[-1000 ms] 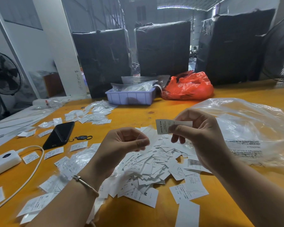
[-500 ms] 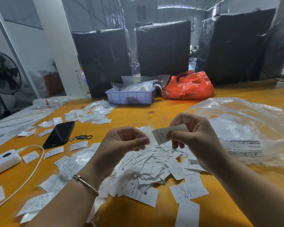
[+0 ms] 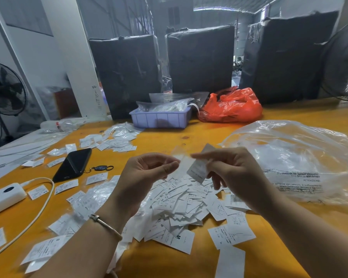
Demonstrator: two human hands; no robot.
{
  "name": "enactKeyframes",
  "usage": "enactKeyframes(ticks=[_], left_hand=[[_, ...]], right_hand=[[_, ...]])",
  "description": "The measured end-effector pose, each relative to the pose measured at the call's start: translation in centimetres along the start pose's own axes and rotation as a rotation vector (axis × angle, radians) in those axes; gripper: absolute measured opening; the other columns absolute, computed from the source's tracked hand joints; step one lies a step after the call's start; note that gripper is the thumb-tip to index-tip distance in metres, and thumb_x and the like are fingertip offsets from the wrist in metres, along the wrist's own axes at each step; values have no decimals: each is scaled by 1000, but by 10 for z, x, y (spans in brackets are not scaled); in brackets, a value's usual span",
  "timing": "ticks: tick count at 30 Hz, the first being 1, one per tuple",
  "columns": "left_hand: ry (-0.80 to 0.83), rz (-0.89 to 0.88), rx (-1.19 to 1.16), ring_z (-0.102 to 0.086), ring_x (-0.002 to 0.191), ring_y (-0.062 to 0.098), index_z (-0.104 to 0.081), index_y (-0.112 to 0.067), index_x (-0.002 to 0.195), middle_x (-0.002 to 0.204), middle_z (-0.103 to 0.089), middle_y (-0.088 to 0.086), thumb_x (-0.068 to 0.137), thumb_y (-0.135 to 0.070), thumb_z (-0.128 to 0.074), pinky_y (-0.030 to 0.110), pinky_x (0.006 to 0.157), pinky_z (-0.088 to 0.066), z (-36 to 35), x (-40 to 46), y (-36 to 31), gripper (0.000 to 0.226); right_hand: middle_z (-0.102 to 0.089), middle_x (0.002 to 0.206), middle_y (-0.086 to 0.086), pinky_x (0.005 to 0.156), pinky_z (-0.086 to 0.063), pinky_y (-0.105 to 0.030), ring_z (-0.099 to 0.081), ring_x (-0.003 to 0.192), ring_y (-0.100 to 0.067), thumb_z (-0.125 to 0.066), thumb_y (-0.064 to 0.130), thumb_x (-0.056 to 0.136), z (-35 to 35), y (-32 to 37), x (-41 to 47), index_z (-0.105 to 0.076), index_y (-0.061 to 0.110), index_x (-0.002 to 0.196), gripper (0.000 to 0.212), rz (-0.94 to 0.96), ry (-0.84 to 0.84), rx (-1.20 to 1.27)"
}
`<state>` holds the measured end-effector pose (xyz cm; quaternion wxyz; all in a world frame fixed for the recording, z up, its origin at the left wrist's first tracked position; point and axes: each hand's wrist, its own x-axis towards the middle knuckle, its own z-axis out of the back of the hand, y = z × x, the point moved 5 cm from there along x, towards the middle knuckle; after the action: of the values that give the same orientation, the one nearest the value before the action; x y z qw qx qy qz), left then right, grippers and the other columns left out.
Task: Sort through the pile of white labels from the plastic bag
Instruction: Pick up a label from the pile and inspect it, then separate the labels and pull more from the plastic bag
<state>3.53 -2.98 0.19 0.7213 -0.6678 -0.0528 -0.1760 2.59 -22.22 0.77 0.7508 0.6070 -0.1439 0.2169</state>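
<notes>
A pile of white labels [image 3: 181,205] printed with size letters lies on the yellow table [image 3: 219,135] below both hands. My right hand [image 3: 227,173] pinches one white label [image 3: 198,170], tilted down to the left. My left hand [image 3: 147,173] pinches a blurred, see-through strip [image 3: 179,157] that reaches up beside that label. A large clear plastic bag [image 3: 293,157] lies crumpled to the right of my right hand.
A black phone [image 3: 73,164] with a key fob, a white power bank [image 3: 4,195] and its cable lie at the left among scattered labels. A lilac tray [image 3: 161,119], an orange bag [image 3: 232,106] and black wrapped bales [image 3: 201,59] stand at the back.
My right hand has lowered and turned its label from level to tilted, moving toward the left hand. The left hand now pinches a blurred strip beside it.
</notes>
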Motion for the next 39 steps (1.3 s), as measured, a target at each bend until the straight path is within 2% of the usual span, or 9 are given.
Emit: enactKeyframes(ticks=[3, 5, 12, 17, 20, 25, 29, 33, 39], left_hand=[[5, -8, -12, -64, 74, 8, -81, -20, 79, 79, -75, 3, 58, -36, -81, 18, 66, -52, -1, 1, 0, 26], [43, -7, -11, -64, 73, 6, -81, -22, 78, 77, -75, 0, 58, -37, -81, 16, 64, -51, -5, 0, 0, 25], [169, -30, 230, -69, 84, 27, -78, -18, 86, 86, -74, 5, 71, -30, -83, 34, 73, -57, -10, -3, 1, 20], [208, -148, 365, -73, 79, 17, -78, -13, 90, 84, -77, 1, 72, -33, -78, 26, 72, -59, -16, -4, -3, 27], [171, -175, 367, -73, 70, 19, -78, -6, 87, 77, -77, 4, 71, -26, -77, 23, 68, -58, -15, -4, -2, 26], [106, -236, 372, -72, 67, 20, -78, -2, 85, 75, -76, 4, 68, -25, -78, 31, 68, -61, -12, -5, -5, 28], [109, -244, 377, -72, 67, 19, -78, -5, 84, 75, -76, 3, 68, -26, -79, 28, 67, -61, -12, -4, -5, 26], [104, -240, 367, -72, 67, 21, -78, -8, 83, 74, -76, 4, 68, -28, -79, 33, 67, -62, -12, -4, -5, 25], [94, -220, 343, -71, 65, 19, -78, -14, 78, 72, -75, 3, 69, -25, -79, 24, 65, -59, -9, -3, -6, 15]], right_hand=[[-70, 66, -3, 46, -40, -14, -55, 49, -9, -69, 15, 86, -13, 3, -3, -74, 15, 102, 17, 11, 136, -18], [-71, 68, 3, 46, -42, -14, -57, 50, -9, -73, 32, 77, -15, 7, -5, -75, 16, 98, 27, 55, 159, -39], [-64, 55, -5, 42, -43, -22, -52, 41, -12, -73, 9, 81, -7, 7, -2, -75, 5, 76, 6, 88, 80, -38], [-66, 58, -5, 43, -48, -32, -58, 45, -16, -73, 12, 82, -14, 4, -5, -75, 11, 76, 7, 76, 193, -265], [-70, 64, 0, 47, -48, -24, -61, 49, -11, -68, 7, 84, -6, 6, -3, -76, 10, 86, 9, 97, 52, -241], [-71, 85, -5, 56, -49, -13, -68, 65, -10, -67, -6, 82, 17, 20, -3, -63, 23, 122, 49, 168, -285, 38], [-75, 93, -5, 75, -59, -29, -72, 87, -15, -75, 1, 76, 15, 27, -6, -52, 23, 131, 64, 162, -243, 122], [-75, 83, -4, 71, -57, -50, -72, 80, -20, -77, -4, 73, 10, 35, -8, -68, 13, 91, 26, 185, -169, 52], [-69, 69, 7, 52, -45, -16, -59, 58, -2, -78, -4, 73, 0, 40, -11, -71, 8, 76, 15, 313, -98, -162]])
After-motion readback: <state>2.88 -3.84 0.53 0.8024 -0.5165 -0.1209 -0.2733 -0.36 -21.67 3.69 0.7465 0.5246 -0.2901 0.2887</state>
